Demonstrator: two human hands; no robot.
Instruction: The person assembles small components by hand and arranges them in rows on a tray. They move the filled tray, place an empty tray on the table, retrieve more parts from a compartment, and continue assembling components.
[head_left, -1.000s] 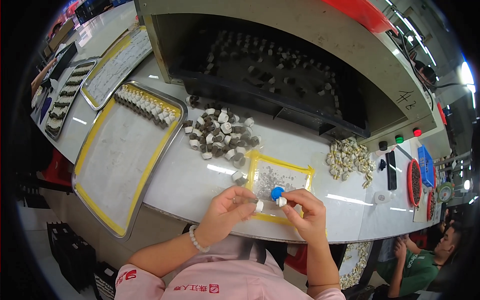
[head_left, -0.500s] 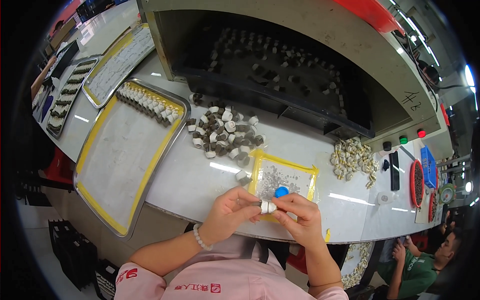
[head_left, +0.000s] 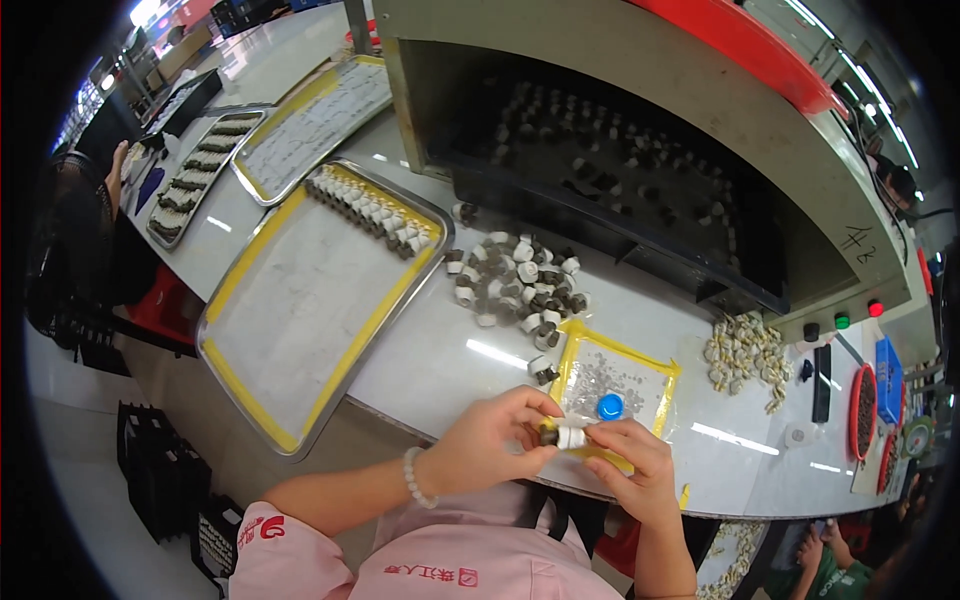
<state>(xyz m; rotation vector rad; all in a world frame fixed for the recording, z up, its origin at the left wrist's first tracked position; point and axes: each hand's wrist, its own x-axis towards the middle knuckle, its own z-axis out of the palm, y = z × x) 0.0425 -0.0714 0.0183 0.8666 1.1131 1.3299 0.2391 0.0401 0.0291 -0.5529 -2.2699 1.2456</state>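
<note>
Over the near edge of the table, both my hands hold one small cylindrical part (head_left: 570, 438), ribbed white at its right and dark at its left. My left hand (head_left: 480, 440), with a pale bead bracelet at the wrist, has its fingers and thumb around the dark end. At the white end are the fingertips of my right hand (head_left: 640, 465). Just beyond them lies a yellow-taped square pad (head_left: 650, 385) scattered with small grey bits, with a blue round cap (head_left: 610, 406) on it. A loose white-and-dark part (head_left: 543, 370) sits by its left edge.
Beyond my hands is a pile of white-and-dark parts (head_left: 525, 270). At left, a yellow-taped metal tray (head_left: 290, 330) holds a row of them. A large grey machine (head_left: 640, 60) stands behind. Rightward are a pile of cream-coloured pieces (head_left: 745, 355) and a red basket (head_left: 862, 415).
The view has shifted, so the table's things sit further right in the picture. My left fingers have spread a little around the part's dark end. Both hands still hold the part.
</note>
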